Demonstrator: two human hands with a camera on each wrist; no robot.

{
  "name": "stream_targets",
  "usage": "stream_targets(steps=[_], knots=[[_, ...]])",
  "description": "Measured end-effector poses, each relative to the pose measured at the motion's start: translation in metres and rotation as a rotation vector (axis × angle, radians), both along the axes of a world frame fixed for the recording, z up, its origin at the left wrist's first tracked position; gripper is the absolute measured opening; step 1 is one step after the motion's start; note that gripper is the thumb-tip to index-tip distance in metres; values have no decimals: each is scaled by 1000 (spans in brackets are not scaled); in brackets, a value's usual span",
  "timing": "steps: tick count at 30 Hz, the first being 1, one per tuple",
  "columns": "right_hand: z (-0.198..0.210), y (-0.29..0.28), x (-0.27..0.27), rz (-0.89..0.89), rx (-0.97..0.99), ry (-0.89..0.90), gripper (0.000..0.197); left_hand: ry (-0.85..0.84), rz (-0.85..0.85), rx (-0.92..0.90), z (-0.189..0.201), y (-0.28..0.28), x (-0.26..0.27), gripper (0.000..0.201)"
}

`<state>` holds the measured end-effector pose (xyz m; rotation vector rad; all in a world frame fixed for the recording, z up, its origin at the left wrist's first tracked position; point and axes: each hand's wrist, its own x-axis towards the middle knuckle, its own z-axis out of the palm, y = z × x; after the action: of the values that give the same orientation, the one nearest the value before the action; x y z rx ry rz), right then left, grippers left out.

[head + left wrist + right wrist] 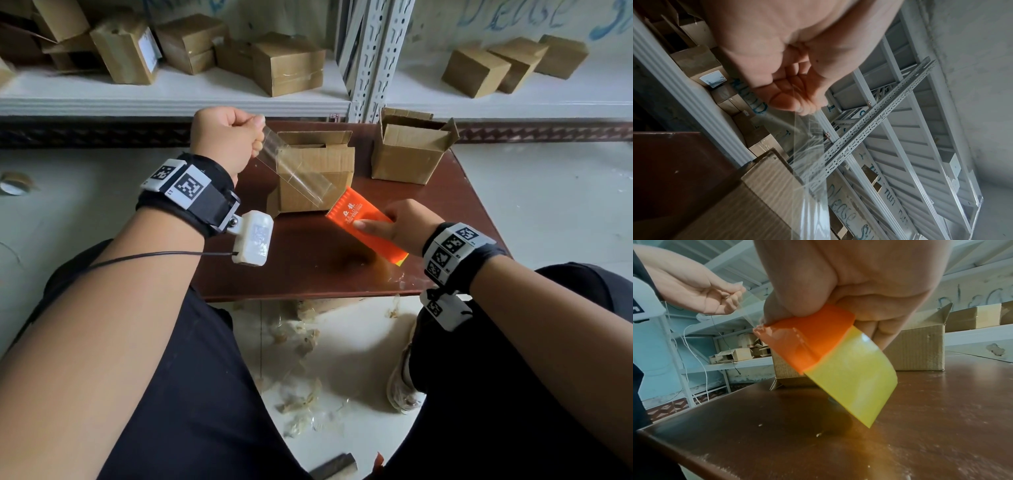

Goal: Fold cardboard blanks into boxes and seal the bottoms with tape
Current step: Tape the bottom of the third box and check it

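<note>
Knees in dark trousers nearest, crumpled tape scraps (301,346) littering the pale floor between them. Beyond, brown worktop (308,274) — glossy, scuffed, speckled with bits in the right wrist view. Right hand (400,224) low over it, fingers (875,327) and thumb clamped on an orange tape dispenser (359,222), flat and serrated at its front edge; yellowish tape roll (851,381) under the orange plastic, glossy and curved, plain only from the right wrist camera and a mere sliver from the head view. Clear tape strip (298,174) stretched taut from the serrated edge up and left to the left hand (226,137), raised above the worktop, thumb and curled fingers (795,99) pinching the strip's free end. Strip thin, transparent, streaked with glare in the left wrist view. Below the strip, corrugated cardboard box (315,178) resting on the worktop, flaps folded shut on top, one flap standing behind, a small lower flap splayed out at its base — that splay clearest from the right wrist. Second box (407,150) just right of it and a little farther back, flaps open upward. Farthest back, white shelf (171,92) carrying a jumble of finished boxes (287,65), a perforated metal upright (370,58) dividing it.
</note>
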<state>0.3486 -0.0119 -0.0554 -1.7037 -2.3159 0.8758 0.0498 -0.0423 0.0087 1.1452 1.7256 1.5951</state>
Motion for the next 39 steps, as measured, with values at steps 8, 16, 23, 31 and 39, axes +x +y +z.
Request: stream_targets(steps=[8,16,23,31,39], knots=[[-4,2,-2,15,-4,-36,63,14,29,-1,-2,-1,0,24],[-7,4,2,-12,34,-54,70,2,47,-18,-2,1,4,28],[-5,-1,2,0,31,-34,86,12,56,-32,-1,0,1,28],[-7,-1,3,-3,38,-49,85,26,96,-11,4,-7,-9,27],[-17,3,9,-34,47,-176,70,22,72,53,12,-16,-20,18]])
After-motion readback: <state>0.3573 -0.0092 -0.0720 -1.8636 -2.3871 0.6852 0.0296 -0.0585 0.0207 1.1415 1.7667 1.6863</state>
